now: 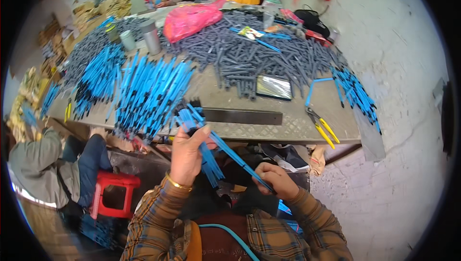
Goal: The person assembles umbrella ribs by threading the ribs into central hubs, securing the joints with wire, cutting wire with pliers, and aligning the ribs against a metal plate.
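My left hand [186,156] is closed around a bundle of thin blue rods with black ends [210,166], held just off the near table edge. A long blue rod [233,153] slants from the top of that bundle down to the right. Its lower, darker end is gripped by my right hand [277,180], fingers curled around it. I cannot tell whether it is one rod or two side by side. Left of my hands, a large pile of similar blue rods [151,93] lies on the table, with a dark metal bar [242,116] just beyond the bundle.
Grey tubes [225,45] heap across the table [297,126]. Yellow-handled pliers [322,126] rest at the right edge near more blue rods [355,93]. A flat, shiny tray [273,87], a pink bag [192,21] and a metal tumbler [151,36] stand farther back. A seated person [45,165] is at left near a red stool [114,194].
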Demonstrator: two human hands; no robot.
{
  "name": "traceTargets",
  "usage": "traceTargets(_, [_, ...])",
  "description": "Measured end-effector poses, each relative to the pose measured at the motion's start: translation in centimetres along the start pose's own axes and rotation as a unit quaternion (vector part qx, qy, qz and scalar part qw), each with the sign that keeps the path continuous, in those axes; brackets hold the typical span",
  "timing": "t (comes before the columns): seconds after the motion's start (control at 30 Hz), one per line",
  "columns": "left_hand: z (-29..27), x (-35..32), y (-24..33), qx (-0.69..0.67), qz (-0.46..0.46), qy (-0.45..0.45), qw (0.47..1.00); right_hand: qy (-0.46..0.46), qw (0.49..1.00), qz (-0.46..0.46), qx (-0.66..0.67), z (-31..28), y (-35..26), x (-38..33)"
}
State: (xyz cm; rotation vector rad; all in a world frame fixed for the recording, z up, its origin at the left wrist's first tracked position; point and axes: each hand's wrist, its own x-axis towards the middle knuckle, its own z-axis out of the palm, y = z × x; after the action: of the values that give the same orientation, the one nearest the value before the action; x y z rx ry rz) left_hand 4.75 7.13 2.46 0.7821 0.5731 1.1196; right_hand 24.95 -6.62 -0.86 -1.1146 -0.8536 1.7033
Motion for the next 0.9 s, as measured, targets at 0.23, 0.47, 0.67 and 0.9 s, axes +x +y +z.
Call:
traceTargets(0.23, [0.1,-0.2,0.3,-0.016,-0.021,-0.002,1.000,-0.033,0.997,0.053,0.045,0.5,-1.2,-0.6])
traceTargets(0.47, [-0.1,-0.3,0.3,0.027,-0.019,0.002,0.999,-0.007,1.000,-0.013,-0.002,0.7,0.1,-0.8])
traceTargets(0.67, [-1.1,-0.9,0.7,-0.022,-0.027,-0.039,0.999,-0.017,0.999,-0.027,0.010,1.3,0.0,-0.8])
traceTargets(0.9, [0.0,-1.8,1.5,-0.244,-0.117,-0.085,0.959,-0.010,0.999,-0.006,0.042,1.6,-0.7,-1.3])
